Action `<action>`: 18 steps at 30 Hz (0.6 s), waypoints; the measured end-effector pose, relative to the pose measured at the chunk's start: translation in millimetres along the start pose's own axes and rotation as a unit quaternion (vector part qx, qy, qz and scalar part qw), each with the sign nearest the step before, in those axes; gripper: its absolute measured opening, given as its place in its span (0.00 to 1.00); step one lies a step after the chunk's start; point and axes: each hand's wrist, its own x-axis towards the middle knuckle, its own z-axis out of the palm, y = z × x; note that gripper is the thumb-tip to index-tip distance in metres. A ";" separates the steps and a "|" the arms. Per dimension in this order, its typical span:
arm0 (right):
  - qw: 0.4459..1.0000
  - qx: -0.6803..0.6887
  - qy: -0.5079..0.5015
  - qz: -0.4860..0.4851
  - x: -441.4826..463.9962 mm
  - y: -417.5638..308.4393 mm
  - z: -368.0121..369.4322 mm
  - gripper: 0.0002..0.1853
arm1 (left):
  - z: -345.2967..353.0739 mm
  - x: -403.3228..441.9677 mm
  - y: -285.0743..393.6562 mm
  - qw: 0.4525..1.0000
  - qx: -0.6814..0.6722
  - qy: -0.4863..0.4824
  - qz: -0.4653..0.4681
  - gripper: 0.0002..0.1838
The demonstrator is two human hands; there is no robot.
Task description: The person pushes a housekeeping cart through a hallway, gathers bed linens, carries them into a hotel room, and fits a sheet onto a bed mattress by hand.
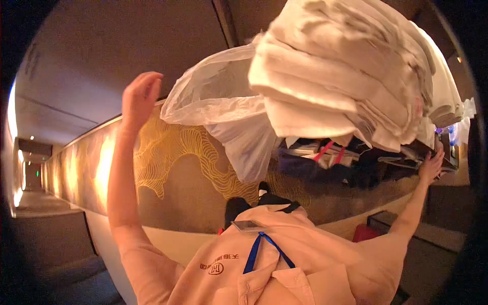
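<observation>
My left hand [141,97] is raised at the left, loosely curled with a gap between fingers and thumb, and nothing shows in it. It is nearest to a translucent plastic bag [243,137], whose wide mouth hangs open beside it. A large stack of folded white cloths [335,76] fills the upper middle and right. Below the stack, at the right, my right hand [432,166] has its fingers spread against the edge of a dark holder with assorted items [315,160]. Whether it presses on that edge is hard to tell.
A patterned carpet [178,173] with golden wavy lines lies below and runs down a long corridor [38,190] at the left. Pink-red strips [330,152] stick out among the items under the cloths. A red object [365,233] sits at lower right.
</observation>
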 end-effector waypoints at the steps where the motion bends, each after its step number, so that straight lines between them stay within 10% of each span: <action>1: 0.991 0.007 -0.030 0.130 -15.8 -7.8 9.6 0.30 | -3.9 12.5 -19.1 1.000 -0.014 -0.002 0.007 0.08; 4: 0.951 0.145 0.034 0.270 -69.1 -27.5 36.6 0.30 | -2.2 48.6 -68.2 0.999 -0.035 -0.037 0.019 0.09; 6: 0.754 0.526 0.163 0.358 -63.5 -161.3 -77.2 0.21 | 10.5 75.7 -97.4 0.992 0.031 -0.050 0.113 0.09; 9: 0.938 0.248 0.058 0.235 -120.4 -309.0 -155.8 0.21 | 67.5 149.2 -125.3 0.980 -0.012 -0.110 0.163 0.09; 13: 0.847 0.395 -0.220 0.281 -147.1 -473.7 -267.5 0.11 | 142.4 218.4 -108.8 0.930 -0.071 -0.114 0.341 0.10; 15: 0.913 0.386 -0.104 0.077 -111.9 -524.0 -295.0 0.07 | 188.0 245.3 -88.7 0.894 -0.083 -0.124 0.422 0.08; 18: 0.931 0.348 -0.108 0.028 -42.8 -589.0 -305.9 0.13 | 254.1 270.6 -81.4 0.857 -0.146 -0.140 0.474 0.06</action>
